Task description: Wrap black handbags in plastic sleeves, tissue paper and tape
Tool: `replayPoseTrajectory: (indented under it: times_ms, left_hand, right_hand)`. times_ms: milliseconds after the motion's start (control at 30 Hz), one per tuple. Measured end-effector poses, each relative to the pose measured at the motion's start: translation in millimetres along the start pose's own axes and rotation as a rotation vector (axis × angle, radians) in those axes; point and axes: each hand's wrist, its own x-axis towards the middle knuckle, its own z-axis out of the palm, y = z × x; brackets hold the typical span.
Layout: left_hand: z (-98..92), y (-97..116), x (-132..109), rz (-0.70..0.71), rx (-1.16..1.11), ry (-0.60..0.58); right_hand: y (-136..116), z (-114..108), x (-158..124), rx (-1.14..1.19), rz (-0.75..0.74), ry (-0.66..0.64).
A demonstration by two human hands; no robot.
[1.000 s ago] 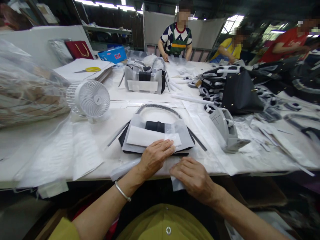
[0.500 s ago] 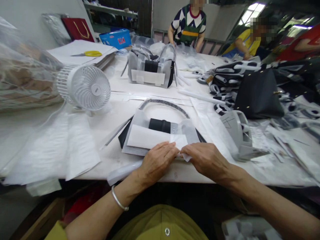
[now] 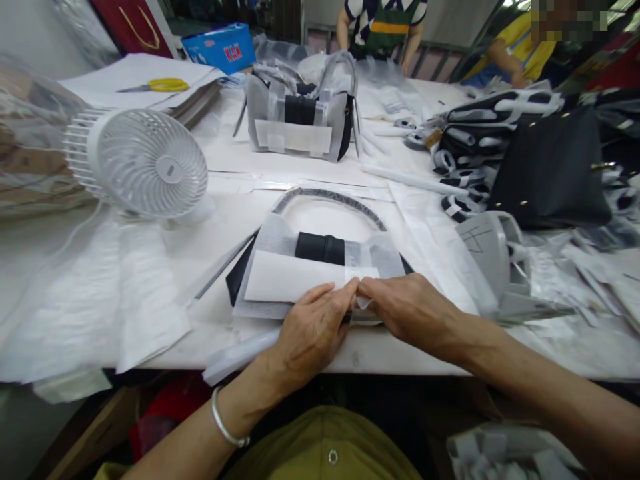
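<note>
A handbag (image 3: 320, 249) with a black middle strap lies in front of me, covered in thin grey-white wrapping. Its wrapped handle (image 3: 335, 193) arches away from me. Across its front runs a white paper strip (image 3: 287, 277), with clear tape over the right end. At the bag's near edge, my left hand (image 3: 311, 331) presses with its fingers together around the wrapping. My right hand (image 3: 407, 303) pinches a small translucent piece of tape (image 3: 364, 302) by that edge, its fingertips meeting those of my left hand. The bag's underside is hidden.
A grey tape dispenser (image 3: 493, 260) stands at right, before a black bag (image 3: 550, 170) and piled straps. At left are a white fan (image 3: 150, 163) and white sheets (image 3: 145, 293). Another wrapped handbag (image 3: 300, 110) stands farther back. Yellow-handled scissors (image 3: 167, 85) lie on paper. Co-workers stand beyond.
My view has tilted down and come closer. My left fingers have curled in more around the bag's near edge, and their tips now meet my right fingertips at the tape.
</note>
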Motion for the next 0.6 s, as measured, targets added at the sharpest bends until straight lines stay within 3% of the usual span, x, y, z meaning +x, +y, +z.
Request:
replayPoseTrajectory:
  times_ms: [133,233,433,600]
  left_hand:
    - [-6.0,5,1,-0.017,-0.017,-0.017]
    - [-8.6,7,2,0.019,-0.003,-0.031]
    - [-10.7,7,6,-0.045,-0.030,-0.010]
    - [-10.0,6,10,-0.144,-0.131,0.033]
  right_hand:
    - [12,-3,15,0.092,0.175,-0.206]
    - [21,1,25,0.253,0.233,-0.238]
    - [31,13,23,0.593,0.236,-0.066]
    - [15,5,-12,0.361,-0.012,0.118]
